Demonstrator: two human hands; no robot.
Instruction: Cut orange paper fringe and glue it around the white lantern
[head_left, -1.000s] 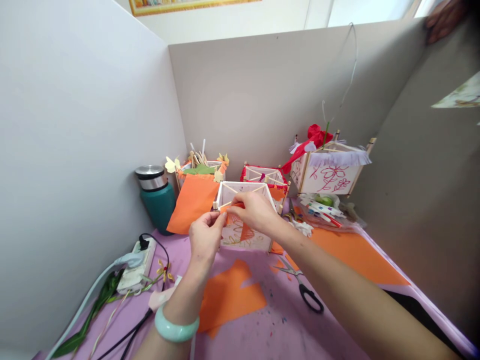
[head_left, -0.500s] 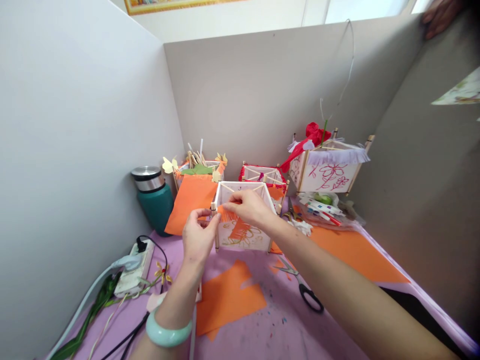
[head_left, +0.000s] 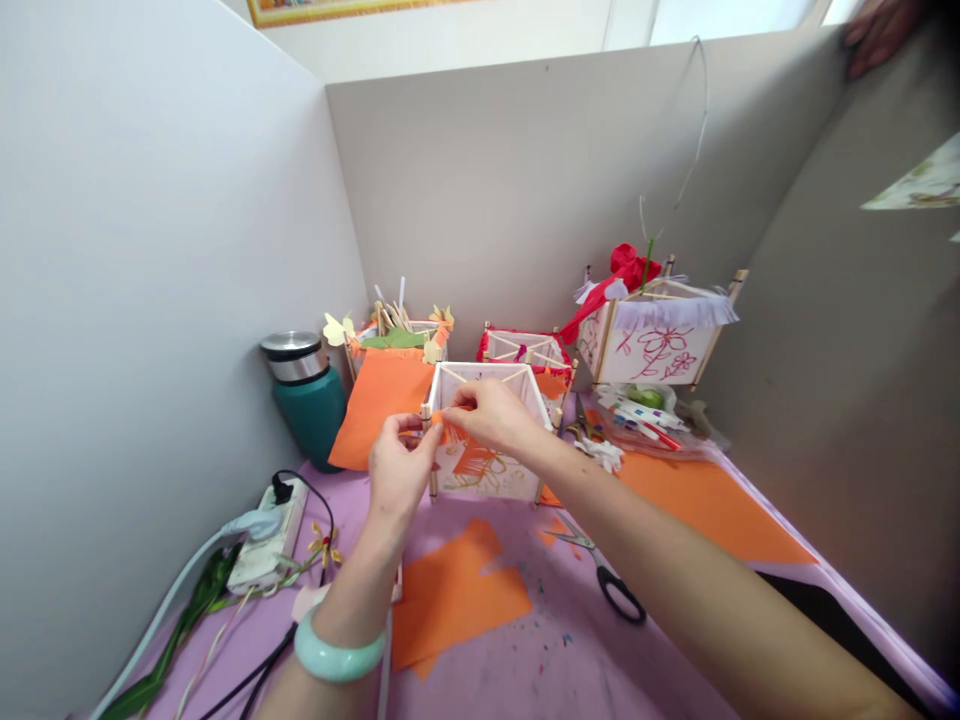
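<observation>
Pinching the orange fringe (head_left: 474, 460) with left hand (head_left: 399, 465) and right hand (head_left: 491, 415), I should keep it level along the white box (head_left: 519, 482).

"How's the white box (head_left: 510, 480) standing?"
"Upright on the tabletop (head_left: 592, 675), wooden posts at its corners, thin sticks across the open top, a yellowish drawing in front."
"And the orange paper strip (head_left: 474, 460)?"
"Fringed, slanting down across the front panel from near its upper left corner."
</observation>
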